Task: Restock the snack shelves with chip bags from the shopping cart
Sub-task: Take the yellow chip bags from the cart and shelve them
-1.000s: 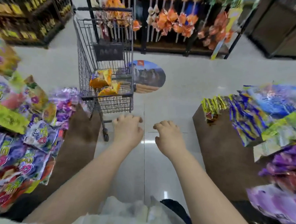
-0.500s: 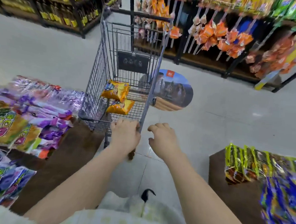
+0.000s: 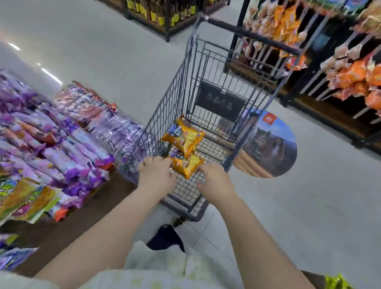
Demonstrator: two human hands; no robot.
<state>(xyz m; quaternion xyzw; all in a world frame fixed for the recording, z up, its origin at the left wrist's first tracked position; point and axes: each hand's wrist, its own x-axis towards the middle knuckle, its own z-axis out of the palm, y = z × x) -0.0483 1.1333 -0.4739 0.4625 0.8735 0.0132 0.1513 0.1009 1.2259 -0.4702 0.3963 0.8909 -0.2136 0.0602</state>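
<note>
Two bare hands reach over the near rim of a grey wire shopping cart (image 3: 164, 112) in a shop aisle. The left hand (image 3: 156, 173) has its fingers curled down at the left edge of the nearer orange foil chip bag (image 3: 187, 165). The right hand (image 3: 215, 181), fingers bent, meets the same bag's right corner. Whether either hand has pinched the foil yet cannot be told; the fingertips are hidden.

Likely risks: the bag looks puffy and slick, so a hold on its edges alone may slip and drop it back into the cart. A hard squeeze could crush the chips. A second orange foil chip bag (image 3: 183, 137), just beyond the fingers, appears to overlap the nearer one, so lifting the nearer bag may drag or tip it. The cart stands on wheels on smooth grey floor (image 3: 313, 217), so leaning on its rim could roll it away.

The cart basket holds only these two bags, lying on its wire bottom at the end nearest the hands.

To the left of the left hand, touching the cart's side, a brown display shelf (image 3: 107, 197) carries heaped purple snack packets (image 3: 75, 138) and, nearer the person, yellow-green bags (image 3: 16, 201). Beyond the right hand, orange packets (image 3: 365, 76) hang on pegs.
</note>
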